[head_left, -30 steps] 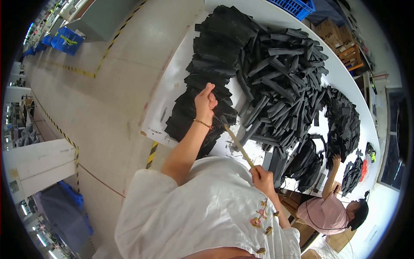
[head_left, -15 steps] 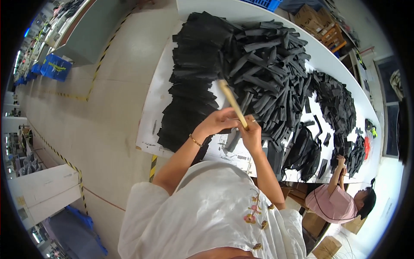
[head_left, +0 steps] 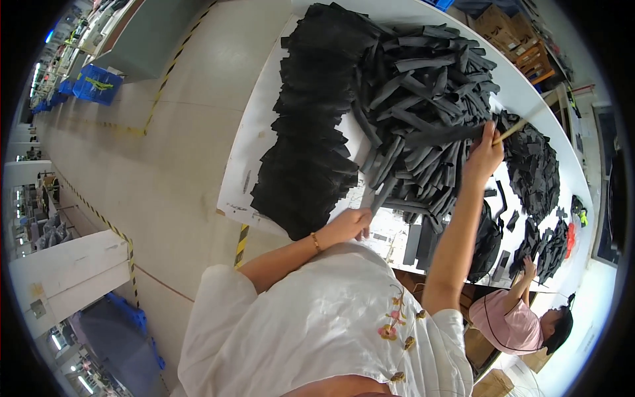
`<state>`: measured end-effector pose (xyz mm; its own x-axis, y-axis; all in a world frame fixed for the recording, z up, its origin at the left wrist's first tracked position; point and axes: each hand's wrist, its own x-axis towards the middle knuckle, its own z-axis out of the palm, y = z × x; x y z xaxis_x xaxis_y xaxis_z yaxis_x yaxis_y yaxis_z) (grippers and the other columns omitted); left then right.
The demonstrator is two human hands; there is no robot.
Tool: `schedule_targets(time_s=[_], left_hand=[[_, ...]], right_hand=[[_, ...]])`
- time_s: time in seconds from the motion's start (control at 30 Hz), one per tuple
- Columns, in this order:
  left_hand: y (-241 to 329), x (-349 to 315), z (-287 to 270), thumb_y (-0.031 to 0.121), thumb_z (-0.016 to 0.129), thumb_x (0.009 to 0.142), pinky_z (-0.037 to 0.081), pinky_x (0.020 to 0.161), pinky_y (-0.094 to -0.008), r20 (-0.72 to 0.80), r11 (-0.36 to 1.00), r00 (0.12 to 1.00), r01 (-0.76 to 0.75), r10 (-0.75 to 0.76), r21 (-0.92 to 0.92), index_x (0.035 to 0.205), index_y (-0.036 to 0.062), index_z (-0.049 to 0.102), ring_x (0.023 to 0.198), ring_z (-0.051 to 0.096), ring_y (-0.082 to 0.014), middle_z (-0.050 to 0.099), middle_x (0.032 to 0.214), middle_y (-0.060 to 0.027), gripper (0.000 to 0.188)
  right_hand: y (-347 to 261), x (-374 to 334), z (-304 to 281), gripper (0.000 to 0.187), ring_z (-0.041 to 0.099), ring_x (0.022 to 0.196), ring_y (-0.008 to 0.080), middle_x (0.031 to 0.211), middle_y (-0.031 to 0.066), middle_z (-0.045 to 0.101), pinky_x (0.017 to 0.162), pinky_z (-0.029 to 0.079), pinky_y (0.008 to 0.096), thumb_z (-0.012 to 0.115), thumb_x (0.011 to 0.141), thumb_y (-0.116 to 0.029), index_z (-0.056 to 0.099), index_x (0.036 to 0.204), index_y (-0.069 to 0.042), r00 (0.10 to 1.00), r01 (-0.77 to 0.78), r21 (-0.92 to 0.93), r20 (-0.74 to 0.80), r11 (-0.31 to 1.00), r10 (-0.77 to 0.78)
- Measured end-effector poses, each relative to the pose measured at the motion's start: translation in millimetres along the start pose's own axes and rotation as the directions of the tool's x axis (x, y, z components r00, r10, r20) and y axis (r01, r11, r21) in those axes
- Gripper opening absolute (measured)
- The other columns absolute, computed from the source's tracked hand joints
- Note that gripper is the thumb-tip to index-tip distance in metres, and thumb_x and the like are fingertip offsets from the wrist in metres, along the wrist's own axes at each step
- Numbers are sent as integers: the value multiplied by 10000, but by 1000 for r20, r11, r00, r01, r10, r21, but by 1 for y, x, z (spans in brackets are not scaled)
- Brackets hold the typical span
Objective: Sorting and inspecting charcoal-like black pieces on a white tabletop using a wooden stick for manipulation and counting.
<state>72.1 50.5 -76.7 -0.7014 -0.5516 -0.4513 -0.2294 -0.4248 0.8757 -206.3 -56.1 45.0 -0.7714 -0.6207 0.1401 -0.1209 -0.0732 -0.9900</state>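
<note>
Near the table's front edge my left hand is closed at the lower end of a narrow dark grey strip. My right hand reaches out over the right side of the strip pile. Its fingers are wrapped round a thin pale wooden stick, which points up and to the right, its far end blurred. A wider black strip runs leftward from those fingertips; whether they grip it too is hard to tell. Below lies a large heap of dark grey folded strips. Overlapping flat black pieces form a long row at its left.
Another black heap lies farther right on the white table. A black bag sits near the front edge. At the right end a co-worker in pink handles black pieces. Blue crates stand on the floor at left.
My hands were together round the stick above the table. The right has swung right and outward with the stick; the left has dropped to the table's front edge, by a strip.
</note>
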Motion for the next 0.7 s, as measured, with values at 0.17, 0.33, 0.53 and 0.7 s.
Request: schedule_targets(time_s=[0.17, 0.33, 0.53, 0.7], left_hand=[[-4, 43, -87, 117, 612, 829, 484, 669, -373, -284, 637, 696, -316, 659, 704, 876, 48, 663, 742, 601, -295, 635, 790, -115, 98], [-20, 106, -136, 130, 673, 756, 459, 824, -341, 2, 366, 759, -317, 651, 875, 847, 77, 686, 921, 567, -269, 628, 879, -73, 106], [-9, 117, -159, 125, 693, 687, 449, 804, -347, 85, 499, 849, -383, 521, 777, 738, 72, 653, 831, 557, -256, 609, 781, -58, 84], [18, 103, -157, 136, 682, 728, 446, 827, -344, 56, 555, 842, -401, 536, 729, 801, 69, 676, 868, 566, -256, 638, 816, -52, 99]], right_hand=[[40, -8, -6, 455, 578, 698, 189, 772, 87, 608, 628, 472, 304, 640, 872, -394, 543, 1119, -25, 929, 315, -625, 358, 714, -97], [101, -104, -41, 209, 572, 602, 137, 691, 96, 610, 576, 451, 272, 519, 921, -119, 579, 1100, -29, 773, 214, -501, 611, 838, 168], [87, -143, -91, 214, 622, 619, 286, 731, 146, 639, 583, 475, 348, 588, 878, -153, 643, 1069, -73, 752, 193, -684, 564, 704, 342], [74, -151, -98, 193, 627, 661, 316, 751, 150, 645, 590, 481, 371, 604, 869, -154, 652, 1043, -83, 740, 335, -664, 625, 669, 249]])
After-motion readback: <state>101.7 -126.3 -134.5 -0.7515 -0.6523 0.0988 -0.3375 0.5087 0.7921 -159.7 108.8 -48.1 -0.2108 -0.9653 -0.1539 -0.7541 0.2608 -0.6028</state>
